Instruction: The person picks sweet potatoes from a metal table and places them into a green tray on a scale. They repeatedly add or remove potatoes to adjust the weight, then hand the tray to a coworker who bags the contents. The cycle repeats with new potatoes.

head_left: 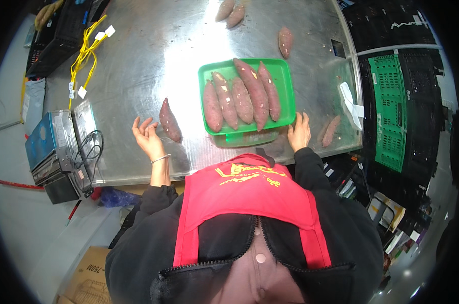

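Note:
A green plastic tray (286,83) on the metal table in front of me holds several purple-skinned sweet potatoes (241,101) laid side by side. My left hand (149,142) is open, its fingers spread and curled a little, holding nothing. Just to its right lies a loose sweet potato (169,121), apart from the fingers. At the tray's near right corner is my right hand (300,134), fingers stretched out and open; whether it touches the rim I cannot tell.
More sweet potatoes lie at the table's far edge (230,14), far right (285,42) and near right (331,131). Yellow tagged cords (85,53) and a boxy device with a black cable (57,147) are on the left. A white strip (349,105) lies by the right edge, near crates (389,111).

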A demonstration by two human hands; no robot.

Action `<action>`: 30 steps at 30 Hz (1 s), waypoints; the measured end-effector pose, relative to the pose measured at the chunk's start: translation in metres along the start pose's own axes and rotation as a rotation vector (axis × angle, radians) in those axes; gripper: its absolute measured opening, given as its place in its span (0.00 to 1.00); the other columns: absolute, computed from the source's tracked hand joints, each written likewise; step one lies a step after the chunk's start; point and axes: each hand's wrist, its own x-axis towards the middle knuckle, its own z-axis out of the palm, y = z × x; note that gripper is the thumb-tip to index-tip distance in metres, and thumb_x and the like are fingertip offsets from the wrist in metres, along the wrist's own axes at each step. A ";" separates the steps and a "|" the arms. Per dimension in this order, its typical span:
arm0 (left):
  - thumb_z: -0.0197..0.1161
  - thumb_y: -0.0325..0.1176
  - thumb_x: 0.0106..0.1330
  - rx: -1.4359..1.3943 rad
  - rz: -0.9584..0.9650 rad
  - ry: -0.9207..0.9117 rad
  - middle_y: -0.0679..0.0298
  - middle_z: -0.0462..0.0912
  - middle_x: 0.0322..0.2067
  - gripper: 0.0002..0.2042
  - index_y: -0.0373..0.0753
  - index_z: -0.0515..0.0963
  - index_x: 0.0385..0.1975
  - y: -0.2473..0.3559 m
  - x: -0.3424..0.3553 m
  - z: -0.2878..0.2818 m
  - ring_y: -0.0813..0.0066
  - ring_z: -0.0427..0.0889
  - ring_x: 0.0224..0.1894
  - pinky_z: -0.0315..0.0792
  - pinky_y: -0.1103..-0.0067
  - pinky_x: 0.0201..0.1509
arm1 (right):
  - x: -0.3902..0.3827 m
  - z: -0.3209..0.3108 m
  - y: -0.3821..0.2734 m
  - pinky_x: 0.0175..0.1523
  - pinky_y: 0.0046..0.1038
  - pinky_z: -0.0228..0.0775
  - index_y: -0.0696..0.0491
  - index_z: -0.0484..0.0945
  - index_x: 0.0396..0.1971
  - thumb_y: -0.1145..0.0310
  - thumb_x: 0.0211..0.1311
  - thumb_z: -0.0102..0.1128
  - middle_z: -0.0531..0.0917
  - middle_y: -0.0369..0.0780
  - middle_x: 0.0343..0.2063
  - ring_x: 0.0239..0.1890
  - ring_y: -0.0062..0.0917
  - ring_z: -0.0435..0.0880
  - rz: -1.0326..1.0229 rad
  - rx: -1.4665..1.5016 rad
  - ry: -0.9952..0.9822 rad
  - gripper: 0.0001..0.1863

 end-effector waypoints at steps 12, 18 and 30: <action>0.53 0.18 0.70 -0.043 -0.033 -0.013 0.54 0.84 0.45 0.21 0.31 0.66 0.63 0.001 -0.010 -0.007 0.73 0.82 0.37 0.79 0.78 0.47 | 0.008 -0.002 0.014 0.53 0.47 0.76 0.48 0.70 0.61 0.69 0.55 0.66 0.66 0.52 0.65 0.50 0.55 0.81 0.010 0.010 -0.038 0.30; 0.53 0.19 0.71 -0.067 -0.047 -0.042 0.56 0.85 0.42 0.19 0.30 0.67 0.61 0.004 -0.014 -0.005 0.77 0.82 0.35 0.79 0.80 0.45 | 0.006 -0.004 0.014 0.54 0.47 0.75 0.48 0.70 0.61 0.69 0.56 0.66 0.65 0.52 0.66 0.50 0.55 0.81 -0.016 0.032 -0.054 0.30; 0.53 0.18 0.70 -0.092 -0.129 0.115 0.53 0.86 0.40 0.16 0.29 0.70 0.58 -0.015 0.024 -0.030 0.76 0.82 0.33 0.79 0.81 0.41 | 0.012 -0.004 0.014 0.55 0.47 0.74 0.48 0.69 0.62 0.67 0.58 0.65 0.64 0.52 0.67 0.51 0.55 0.81 0.007 -0.003 -0.120 0.30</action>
